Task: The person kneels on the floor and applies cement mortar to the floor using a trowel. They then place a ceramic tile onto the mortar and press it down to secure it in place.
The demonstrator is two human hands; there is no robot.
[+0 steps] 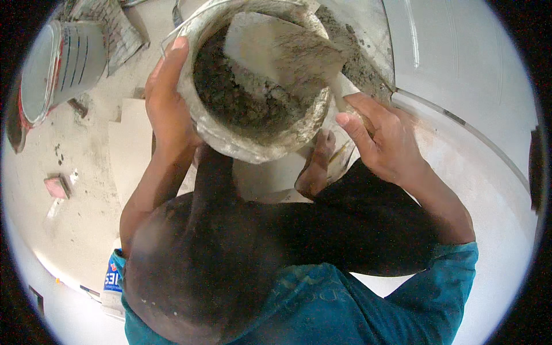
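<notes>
A round bucket (pixel 253 150) crusted with pale dried residue is tilted in front of me, its mouth facing up toward me. Dark grey, crumbly wet mortar (pixel 244 109) lines its inside. My left hand (pixel 168 100) grips the bucket at its left rim, thumb along the edge near the thin wire handle (pixel 183 26). In my right hand (pixel 386 138) is a trowel, fingers wrapped round its handle at the bucket's right side. The broad trowel blade (pixel 250 46) spans the bucket's mouth, its right part smeared with mortar.
Loose mortar (pixel 359 54) lies on the floor beyond the bucket, beside a white panel (pixel 460 52) on the right. At the left stand a translucent tub (pixel 83 63) and a crumpled printed sheet (pixel 123 40). A small pinkish block (pixel 56 187) lies nearer. My bare foot (pixel 316 167) is below the bucket.
</notes>
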